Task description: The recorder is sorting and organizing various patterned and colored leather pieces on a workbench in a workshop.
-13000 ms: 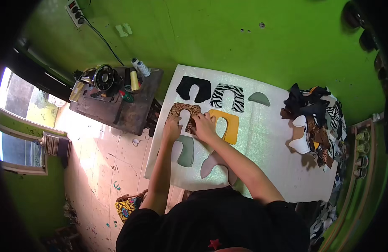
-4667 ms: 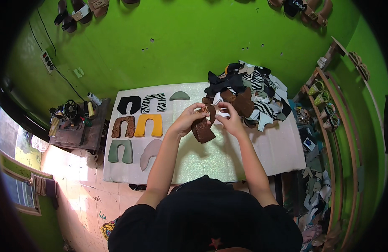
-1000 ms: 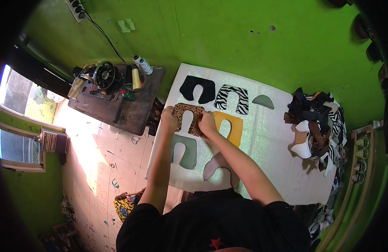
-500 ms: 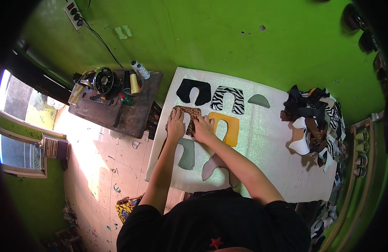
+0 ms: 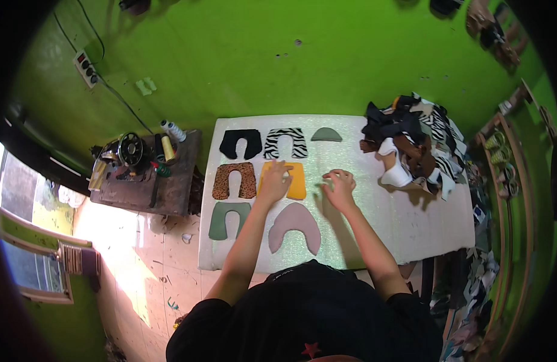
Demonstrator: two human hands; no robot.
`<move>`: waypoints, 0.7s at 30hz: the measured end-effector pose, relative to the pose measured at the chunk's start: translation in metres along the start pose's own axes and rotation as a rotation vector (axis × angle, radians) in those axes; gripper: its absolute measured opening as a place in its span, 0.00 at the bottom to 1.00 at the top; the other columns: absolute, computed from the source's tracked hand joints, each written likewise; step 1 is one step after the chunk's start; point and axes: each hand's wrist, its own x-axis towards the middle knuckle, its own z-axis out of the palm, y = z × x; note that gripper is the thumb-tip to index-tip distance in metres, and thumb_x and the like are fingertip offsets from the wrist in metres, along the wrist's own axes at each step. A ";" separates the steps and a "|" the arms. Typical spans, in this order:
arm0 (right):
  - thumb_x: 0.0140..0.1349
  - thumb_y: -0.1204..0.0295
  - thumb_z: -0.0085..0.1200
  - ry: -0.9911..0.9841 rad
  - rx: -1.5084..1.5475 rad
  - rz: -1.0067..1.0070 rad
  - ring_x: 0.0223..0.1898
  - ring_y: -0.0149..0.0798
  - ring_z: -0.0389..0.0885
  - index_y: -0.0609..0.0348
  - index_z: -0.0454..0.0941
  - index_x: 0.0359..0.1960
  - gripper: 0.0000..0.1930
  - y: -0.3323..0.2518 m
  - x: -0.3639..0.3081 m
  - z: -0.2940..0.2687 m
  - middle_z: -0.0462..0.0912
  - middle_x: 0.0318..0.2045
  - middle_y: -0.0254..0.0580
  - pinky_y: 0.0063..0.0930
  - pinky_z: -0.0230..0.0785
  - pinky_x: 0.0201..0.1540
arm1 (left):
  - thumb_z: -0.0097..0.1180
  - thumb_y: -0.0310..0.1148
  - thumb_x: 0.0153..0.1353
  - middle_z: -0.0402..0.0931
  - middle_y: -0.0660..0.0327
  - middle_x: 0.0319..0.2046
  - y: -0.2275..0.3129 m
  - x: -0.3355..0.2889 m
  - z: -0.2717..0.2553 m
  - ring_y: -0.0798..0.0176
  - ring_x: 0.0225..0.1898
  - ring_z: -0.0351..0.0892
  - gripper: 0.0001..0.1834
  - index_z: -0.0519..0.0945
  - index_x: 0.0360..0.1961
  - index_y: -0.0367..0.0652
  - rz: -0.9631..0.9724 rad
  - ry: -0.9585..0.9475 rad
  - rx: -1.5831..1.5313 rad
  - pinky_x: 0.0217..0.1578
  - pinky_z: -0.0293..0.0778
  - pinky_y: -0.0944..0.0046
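Note:
My left hand (image 5: 276, 183) is over the yellow U-shaped piece (image 5: 297, 182), its fingers apart. To the right, my right hand (image 5: 340, 189) hovers above the white-covered table (image 5: 387, 232) with loosely bent, separated fingers and nothing in them. Left of the yellow piece lies a leopard-print U-shaped piece (image 5: 220, 181). A black one (image 5: 229, 145) and a zebra-print one (image 5: 285, 135) sit farther back. Nearer to me are a grey-green one (image 5: 220, 219) and a dusty-pink curved piece (image 5: 296, 218). A small grey-green half-moon piece (image 5: 326, 135) rests beside the zebra print.
A heap of material scraps (image 5: 411, 136) covers the table's far right. On the left, a dark wooden stand (image 5: 176, 187) carries a sewing machine (image 5: 129, 151) and thread cones (image 5: 173, 131). A rack with footwear (image 5: 503, 151) stands at the right wall.
Both hands have left the leopard-print piece and moved right: the left to the yellow piece, the right farther across the table. My view has also shifted.

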 end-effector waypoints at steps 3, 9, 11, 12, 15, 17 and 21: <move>0.44 0.68 0.56 0.070 -0.047 0.109 0.51 0.47 0.57 0.48 0.76 0.35 0.13 0.035 -0.012 -0.038 0.69 0.43 0.37 0.47 0.46 0.52 | 0.51 0.35 0.53 0.61 0.49 0.55 0.042 0.002 0.024 0.44 0.62 0.47 0.17 0.73 0.45 0.47 0.110 -0.094 -0.126 0.56 0.48 0.41; 0.45 0.70 0.55 0.364 -0.083 0.166 0.52 0.49 0.56 0.49 0.74 0.35 0.13 0.076 -0.025 -0.117 0.65 0.46 0.40 0.47 0.44 0.52 | 0.51 0.34 0.53 0.61 0.47 0.54 0.119 -0.004 0.045 0.40 0.62 0.44 0.17 0.73 0.45 0.47 0.238 -0.254 -0.236 0.58 0.50 0.50; 0.44 0.71 0.55 0.470 -0.108 0.175 0.52 0.49 0.55 0.49 0.73 0.36 0.13 0.086 -0.024 -0.138 0.64 0.47 0.41 0.47 0.44 0.52 | 0.51 0.33 0.53 0.64 0.48 0.51 0.140 -0.002 0.053 0.43 0.60 0.50 0.16 0.73 0.44 0.45 0.280 -0.278 -0.275 0.58 0.50 0.51; 0.44 0.72 0.55 0.541 -0.125 0.193 0.52 0.49 0.55 0.49 0.72 0.36 0.14 0.091 -0.023 -0.147 0.63 0.48 0.42 0.48 0.44 0.52 | 0.51 0.33 0.53 0.64 0.48 0.51 0.146 0.000 0.060 0.43 0.60 0.50 0.16 0.73 0.44 0.45 0.288 -0.282 -0.279 0.58 0.50 0.51; 0.42 0.71 0.57 0.631 -0.220 0.237 0.52 0.49 0.55 0.51 0.67 0.40 0.20 0.109 -0.018 -0.168 0.61 0.48 0.43 0.47 0.45 0.52 | 0.51 0.33 0.52 0.68 0.49 0.47 0.167 0.006 0.082 0.48 0.56 0.59 0.15 0.73 0.43 0.44 0.395 -0.231 -0.262 0.59 0.50 0.52; 0.41 0.70 0.59 0.693 -0.230 0.329 0.52 0.50 0.56 0.55 0.63 0.44 0.26 0.116 -0.014 -0.180 0.62 0.48 0.45 0.46 0.47 0.52 | 0.51 0.32 0.52 0.70 0.50 0.44 0.187 0.010 0.093 0.52 0.51 0.65 0.14 0.74 0.41 0.41 0.455 -0.225 -0.276 0.57 0.54 0.55; 0.41 0.68 0.60 0.547 -0.485 0.242 0.49 0.46 0.63 0.56 0.62 0.45 0.28 0.129 -0.003 -0.203 0.66 0.45 0.43 0.43 0.53 0.49 | 0.52 0.33 0.52 0.72 0.50 0.41 0.224 0.018 0.110 0.51 0.46 0.68 0.14 0.75 0.39 0.39 0.496 -0.252 -0.398 0.52 0.60 0.59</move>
